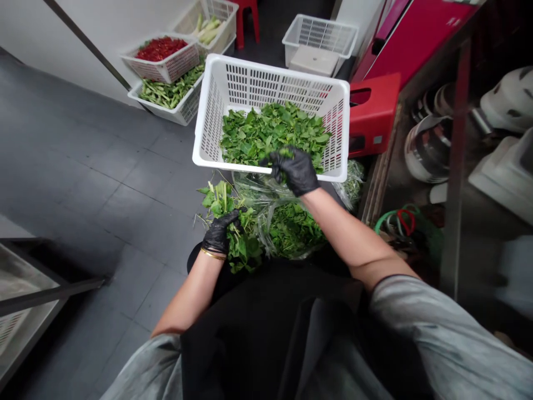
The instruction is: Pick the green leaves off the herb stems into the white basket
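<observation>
My left hand (222, 230), in a black glove, is closed around a bunch of leafy greens (222, 200) with stems sticking out. My right hand (293, 169), gloved the same way, is over the near rim of a white plastic basket (270, 75). Its fingers are curled, with some green leaves showing at them, slightly blurred. Inside the basket lies a heap of picked green leaves (270, 130). Below the basket, close to my lap, a clear plastic bag (266, 222) stands open around more leafy greens (295, 228).
Stacked baskets at the back left hold red chillies (161, 49), cut green stems (166, 91) and pale vegetables (208, 29). A red plastic stool (375, 114) stands right of the basket. Another white basket (320, 33) is behind. A metal shelf (456, 166) with containers runs along the right.
</observation>
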### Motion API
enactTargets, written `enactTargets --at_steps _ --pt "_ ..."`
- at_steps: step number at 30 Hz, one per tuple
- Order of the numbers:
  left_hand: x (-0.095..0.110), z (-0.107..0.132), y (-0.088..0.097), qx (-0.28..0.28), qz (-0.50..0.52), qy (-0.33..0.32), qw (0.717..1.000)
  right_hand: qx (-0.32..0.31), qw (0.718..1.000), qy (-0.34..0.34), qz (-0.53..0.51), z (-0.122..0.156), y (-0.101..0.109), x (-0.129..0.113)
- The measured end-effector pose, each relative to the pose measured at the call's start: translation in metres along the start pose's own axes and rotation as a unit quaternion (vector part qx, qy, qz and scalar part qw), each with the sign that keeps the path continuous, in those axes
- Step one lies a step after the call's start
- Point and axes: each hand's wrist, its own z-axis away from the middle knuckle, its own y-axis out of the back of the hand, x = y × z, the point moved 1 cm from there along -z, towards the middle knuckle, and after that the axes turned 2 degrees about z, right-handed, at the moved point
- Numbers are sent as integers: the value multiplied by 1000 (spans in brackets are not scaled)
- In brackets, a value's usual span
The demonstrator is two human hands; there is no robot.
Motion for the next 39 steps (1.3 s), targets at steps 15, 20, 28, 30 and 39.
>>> enactTargets --at_steps 15,20,28,30,39 --pt "-9 -7 -1 -23 10 -40 999 -272 959 -59 48 75 -55 21" --pt "-8 4 -3 -39 -107 -204 972 -277 942 -40 184 77 -47 20" --pt "-6 7 1 14 81 -115 990 -114 986 -61 -108 81 -65 9" --pt "1 6 8 47 55 -110 991 -64 978 -87 -176 66 -58 6" --pt "30 10 25 70 12 -114 991 19 974 115 195 -46 -2 7"
